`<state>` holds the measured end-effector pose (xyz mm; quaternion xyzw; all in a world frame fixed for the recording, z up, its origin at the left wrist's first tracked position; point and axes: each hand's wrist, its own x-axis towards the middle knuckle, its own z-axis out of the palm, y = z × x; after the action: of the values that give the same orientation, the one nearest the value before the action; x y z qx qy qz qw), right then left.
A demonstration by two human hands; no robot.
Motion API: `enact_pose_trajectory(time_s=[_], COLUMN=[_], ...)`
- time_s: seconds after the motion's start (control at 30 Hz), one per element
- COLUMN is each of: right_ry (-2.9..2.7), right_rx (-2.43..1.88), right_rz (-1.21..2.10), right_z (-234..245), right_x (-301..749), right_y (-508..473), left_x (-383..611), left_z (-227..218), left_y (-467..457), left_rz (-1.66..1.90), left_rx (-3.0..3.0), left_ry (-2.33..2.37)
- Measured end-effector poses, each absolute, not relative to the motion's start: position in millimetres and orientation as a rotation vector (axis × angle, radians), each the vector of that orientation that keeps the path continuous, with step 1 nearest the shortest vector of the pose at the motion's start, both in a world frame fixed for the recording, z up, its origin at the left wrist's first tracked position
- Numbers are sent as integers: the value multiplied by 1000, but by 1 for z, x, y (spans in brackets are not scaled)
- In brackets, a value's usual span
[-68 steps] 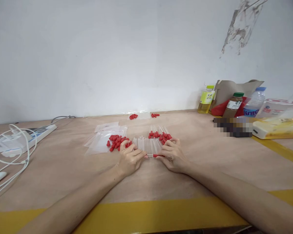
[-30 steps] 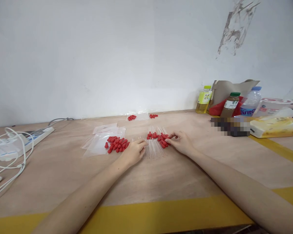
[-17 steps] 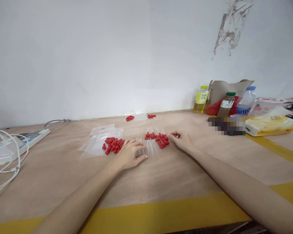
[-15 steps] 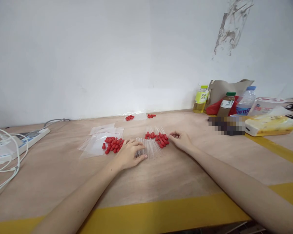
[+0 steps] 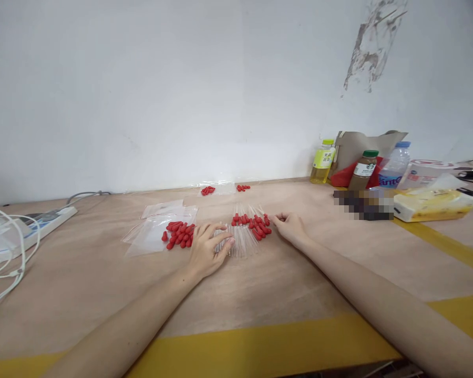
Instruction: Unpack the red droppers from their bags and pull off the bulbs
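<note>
My left hand (image 5: 207, 249) lies on the wooden table with its fingers spread flat over the near end of a row of clear plastic tubes (image 5: 241, 240). A loose heap of red rubber caps (image 5: 178, 234) sits just left of that hand, partly on clear plastic bags (image 5: 153, 231). Several tubes fitted with red caps (image 5: 255, 224) lie fanned out behind the bare tubes. My right hand (image 5: 289, 227) rests beside them on the right, its fingers curled in a pinch at the capped ends; what they hold I cannot make out.
Two small groups of red caps (image 5: 208, 190) lie near the wall. A power strip and white cables (image 5: 21, 233) lie at the far left. Bottles (image 5: 322, 160), a brown paper bag (image 5: 368, 147) and a tissue pack (image 5: 433, 205) stand at the back right. Yellow tape (image 5: 260, 344) runs along the table's near edge.
Both hands left the near capped tube and moved farther out. My right hand went to the capped tubes, and my left hand opened flat over the bare tubes.
</note>
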<state>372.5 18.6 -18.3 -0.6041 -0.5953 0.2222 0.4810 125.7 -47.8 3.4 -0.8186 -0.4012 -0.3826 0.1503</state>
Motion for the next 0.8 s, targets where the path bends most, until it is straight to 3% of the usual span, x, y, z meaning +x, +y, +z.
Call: enact_pose_trajectory(time_s=[0.33,0.53,0.8], right_ry=[-1637,-1963,-2130], right_rx=[-1028,-918,-836], right_rz=[721,393,-131], right_z=[-8,-5,-9], right_x=[364,348,342], right_y=[-17,-42,-44], left_x=[127,130,139], left_z=[9,12,2], left_y=[-55,-60,-59], left_rz=[-1068,-815,-867], left_rx=[-2109,-2182,-2238], left_ry=[-1019,-866,-858])
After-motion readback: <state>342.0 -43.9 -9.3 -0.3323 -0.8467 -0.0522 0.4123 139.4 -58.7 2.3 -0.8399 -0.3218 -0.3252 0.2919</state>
